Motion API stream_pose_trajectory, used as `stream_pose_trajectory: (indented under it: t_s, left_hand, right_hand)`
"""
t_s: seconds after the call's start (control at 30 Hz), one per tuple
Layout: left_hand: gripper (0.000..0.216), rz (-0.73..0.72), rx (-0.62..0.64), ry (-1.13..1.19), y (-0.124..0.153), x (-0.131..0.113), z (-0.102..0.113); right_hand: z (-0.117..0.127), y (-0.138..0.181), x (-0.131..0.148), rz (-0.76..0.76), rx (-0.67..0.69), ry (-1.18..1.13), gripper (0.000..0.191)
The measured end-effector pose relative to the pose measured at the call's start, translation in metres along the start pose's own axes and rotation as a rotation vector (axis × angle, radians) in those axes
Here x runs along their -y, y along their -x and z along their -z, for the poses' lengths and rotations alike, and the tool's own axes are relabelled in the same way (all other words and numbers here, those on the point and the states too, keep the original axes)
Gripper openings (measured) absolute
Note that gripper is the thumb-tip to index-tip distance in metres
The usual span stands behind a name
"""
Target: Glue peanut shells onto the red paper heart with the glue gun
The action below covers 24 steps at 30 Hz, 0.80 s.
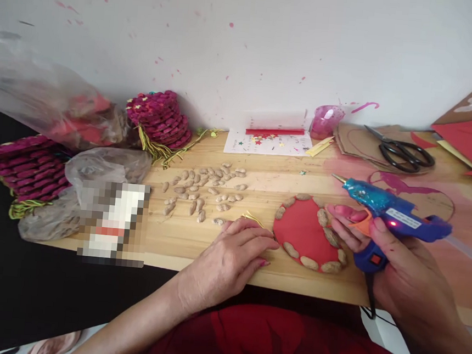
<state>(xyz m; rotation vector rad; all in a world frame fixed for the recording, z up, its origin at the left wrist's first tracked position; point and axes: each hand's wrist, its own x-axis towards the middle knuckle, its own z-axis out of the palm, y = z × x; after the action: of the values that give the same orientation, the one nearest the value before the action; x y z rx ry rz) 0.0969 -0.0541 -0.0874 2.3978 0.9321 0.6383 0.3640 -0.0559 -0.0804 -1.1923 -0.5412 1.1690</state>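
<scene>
My right hand [411, 272] is wrapped round a blue hot glue gun [400, 219], its orange trigger under the fingers and its nozzle pointing left. A small red light glows on the gun. Below the nozzle, a red disc [303, 226] lies on the wooden table, with peanuts [309, 263] in their shells set along its edge. My left hand [233, 256] rests palm down at the table's front edge, fingers stretched toward the disc's left side with nothing visible in them. Beyond it, many loose peanuts [200, 202] are scattered across the wood.
Black scissors [405, 153] lie on cardboard at the back right. Purple braided bundles [162, 121] and plastic bags [109, 163] crowd the left side. A white paper [237, 142] holds small stars near the wall. The gun's cord [369, 296] hangs over the front edge.
</scene>
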Motion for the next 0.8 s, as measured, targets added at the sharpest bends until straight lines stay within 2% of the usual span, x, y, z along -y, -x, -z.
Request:
stream_pose_trajectory:
  t_s: [0.1,0.2,0.43,0.53,0.63,0.8]
  left_hand:
    - [0.031,-0.034,-0.037,0.017,0.003,0.002,-0.001]
    - [0.03,-0.042,-0.106,-0.004,0.001,0.007,-0.003]
    - [0.023,-0.004,-0.18,-0.084,-0.015,0.008,-0.015]
    - [0.023,-0.017,-0.181,-0.103,-0.016,0.008,-0.019]
    - [0.022,-0.02,-0.192,-0.102,-0.012,0.009,-0.021]
    - [0.022,-0.043,-0.209,-0.054,-0.007,0.007,-0.023]
  right_hand:
    - [0.001,0.007,0.009,0.059,-0.04,0.094,0.035]
    - [0.011,0.017,0.013,0.084,-0.008,0.247,0.03]
    - [0.042,0.036,0.016,-0.137,0.062,0.455,0.043]
    - [0.046,0.04,0.019,-0.159,0.102,0.518,0.046]
    - [0.046,0.039,0.018,-0.16,0.145,0.503,0.042]
    - [0.041,0.027,0.012,-0.139,0.12,0.377,0.032]
